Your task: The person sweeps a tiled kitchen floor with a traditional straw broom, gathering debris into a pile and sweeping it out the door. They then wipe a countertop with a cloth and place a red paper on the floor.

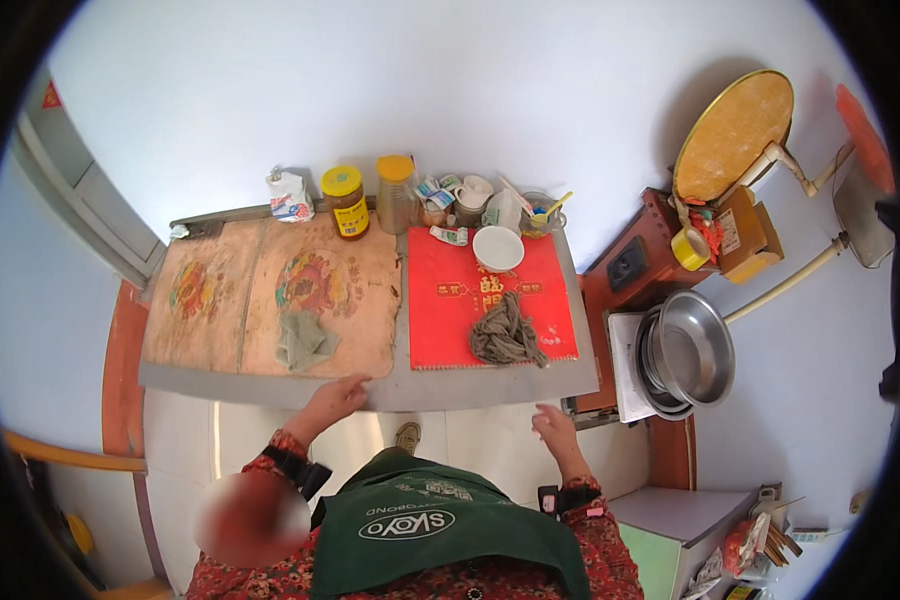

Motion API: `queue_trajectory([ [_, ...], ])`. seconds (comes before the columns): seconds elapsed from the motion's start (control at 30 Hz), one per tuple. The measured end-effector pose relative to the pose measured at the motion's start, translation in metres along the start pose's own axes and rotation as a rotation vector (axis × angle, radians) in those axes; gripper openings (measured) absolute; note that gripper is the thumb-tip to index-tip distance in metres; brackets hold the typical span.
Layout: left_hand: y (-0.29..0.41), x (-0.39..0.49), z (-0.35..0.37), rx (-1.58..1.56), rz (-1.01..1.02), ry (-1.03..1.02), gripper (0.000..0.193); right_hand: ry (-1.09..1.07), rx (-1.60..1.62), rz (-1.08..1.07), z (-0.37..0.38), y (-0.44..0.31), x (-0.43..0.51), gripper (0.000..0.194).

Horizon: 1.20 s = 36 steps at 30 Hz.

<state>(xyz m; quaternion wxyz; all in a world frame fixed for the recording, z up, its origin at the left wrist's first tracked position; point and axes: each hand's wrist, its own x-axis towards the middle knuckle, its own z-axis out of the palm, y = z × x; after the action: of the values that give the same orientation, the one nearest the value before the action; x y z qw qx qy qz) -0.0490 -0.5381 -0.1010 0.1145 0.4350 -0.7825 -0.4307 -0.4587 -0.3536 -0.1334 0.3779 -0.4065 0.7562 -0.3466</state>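
Observation:
My left hand is at the front edge of the grey table, its fingers loosely bent and no object seen in it. Just beyond it, a crumpled grey-green cloth lies on a worn, stained tan mat. My right hand hangs in the air off the table's front right corner, fingers partly curled, with nothing visible in it. Closest to that hand is a bunched brown rag on a red mat bearing gold characters. A white bowl rests toward the mat's back.
Along the wall stand a jar with a yellow lid, a clear jar, white cups and a glass mug. At right are stacked metal basins, a cardboard box and a round board.

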Motion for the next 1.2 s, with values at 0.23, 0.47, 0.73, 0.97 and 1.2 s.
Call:
queue_trajectory([
  [0.23, 0.025, 0.154, -0.031, 0.054, 0.269, -0.007, 0.035, 0.333, -0.394, -0.274, 0.034, -0.083, 0.087, 0.054],
  [0.47, 0.053, 0.212, -0.005, -0.009, 0.282, -0.153, 0.033, 0.197, -0.528, -0.058, 0.05, -0.101, 0.119, 0.038],
  [0.73, 0.052, 0.228, 0.015, 0.074, 0.275, -0.242, 0.033, 0.401, 0.418, 0.124, 0.005, -0.075, 0.038, 0.032],
  [0.97, 0.077, 0.213, 0.044, 0.311, 0.572, -0.248, 0.045, 0.261, 1.074, 0.022, -0.002, -0.101, 0.025, 0.031],
  [1.2, 0.093, 0.189, 0.062, 0.713, 0.671, -0.323, 0.066, 0.044, 1.048, 0.072, 0.008, -0.108, 0.014, 0.031],
])
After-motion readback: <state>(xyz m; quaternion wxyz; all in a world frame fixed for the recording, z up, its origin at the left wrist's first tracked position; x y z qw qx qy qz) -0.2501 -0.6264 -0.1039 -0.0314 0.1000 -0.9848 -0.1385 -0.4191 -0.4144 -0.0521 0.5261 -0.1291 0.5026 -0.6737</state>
